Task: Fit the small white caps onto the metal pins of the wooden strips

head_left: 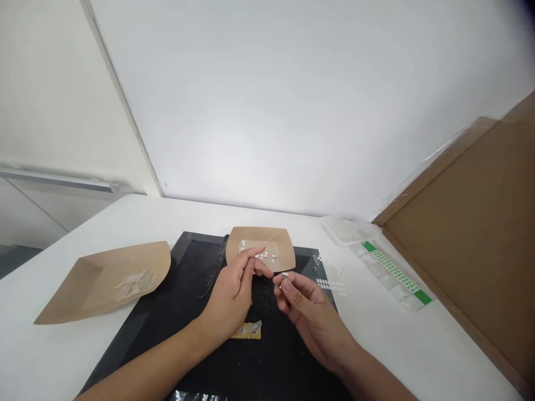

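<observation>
Between its thumb and fingertips, my right hand (307,309) pinches a small white-topped piece (285,274); its exact kind is too small to make out. My left hand (234,287) is close on the left, fingers stretched out and one fingertip almost at the right hand's fingers. I see nothing held in the left hand. Behind it stands a brown paper tray (287,239) with several small white pieces (273,258) inside. Below the hands, a yellow scalloped-edged strip (257,334) carrying small shiny clear parts lies on the black mat (284,365), partly hidden by my left wrist.
To the left, another brown paper tray (87,289) holds thin clear strips (134,284). White oval stickers (332,286) lie right of the mat. A clear compartment box with a green label (395,273) and a translucent lid (349,229) sit near the cardboard panel (472,234).
</observation>
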`<state>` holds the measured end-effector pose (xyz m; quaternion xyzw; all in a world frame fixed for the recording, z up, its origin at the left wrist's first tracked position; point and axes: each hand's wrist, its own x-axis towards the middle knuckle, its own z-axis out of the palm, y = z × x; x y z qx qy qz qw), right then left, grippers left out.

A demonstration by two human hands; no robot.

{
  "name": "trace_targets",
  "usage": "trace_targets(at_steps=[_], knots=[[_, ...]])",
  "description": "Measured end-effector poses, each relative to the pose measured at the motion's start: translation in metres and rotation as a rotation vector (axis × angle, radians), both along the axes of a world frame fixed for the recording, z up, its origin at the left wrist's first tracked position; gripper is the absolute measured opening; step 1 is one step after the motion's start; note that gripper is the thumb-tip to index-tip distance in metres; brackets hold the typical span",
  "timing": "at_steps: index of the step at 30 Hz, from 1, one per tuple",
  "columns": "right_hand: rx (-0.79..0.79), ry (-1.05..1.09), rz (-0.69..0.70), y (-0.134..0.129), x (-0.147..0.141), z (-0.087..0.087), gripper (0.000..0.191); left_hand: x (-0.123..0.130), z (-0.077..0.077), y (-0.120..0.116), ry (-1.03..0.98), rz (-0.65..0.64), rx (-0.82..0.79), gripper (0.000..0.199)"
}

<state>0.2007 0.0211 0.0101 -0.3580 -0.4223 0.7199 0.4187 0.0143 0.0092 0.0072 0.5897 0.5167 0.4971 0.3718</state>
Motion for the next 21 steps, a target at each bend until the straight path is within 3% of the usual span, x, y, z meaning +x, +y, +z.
trace_targets(at_steps=[5,8,10,12,17,19,21], knots=[[-0.055,0.009,-0.038,-0.001,-0.006,0.002,0.031,-0.007,0.012,-0.006,0.217,-0.043,0.175,0.046],[-0.088,-0.002,-0.024,-0.003,-0.009,0.004,0.031,-0.019,0.028,-0.025,0.421,-0.089,0.228,0.04],[-0.099,-0.01,-0.005,-0.005,-0.011,0.006,0.031,-0.029,0.031,-0.043,0.49,-0.043,0.266,0.033],[-0.115,-0.016,0.017,-0.007,-0.012,0.007,0.031,-0.04,0.02,-0.062,0.489,0.114,0.277,0.025],[-0.12,-0.06,0.046,-0.008,-0.013,0.005,0.04,-0.067,-0.037,-0.095,0.305,0.691,0.104,0.024],[-0.099,-0.1,0.032,-0.007,-0.013,0.004,0.044,-0.075,-0.053,-0.1,0.259,0.785,0.054,0.038],[-0.052,-0.154,0.017,-0.005,-0.012,0.001,0.044,-0.079,-0.06,-0.101,0.274,0.811,0.025,0.047]])
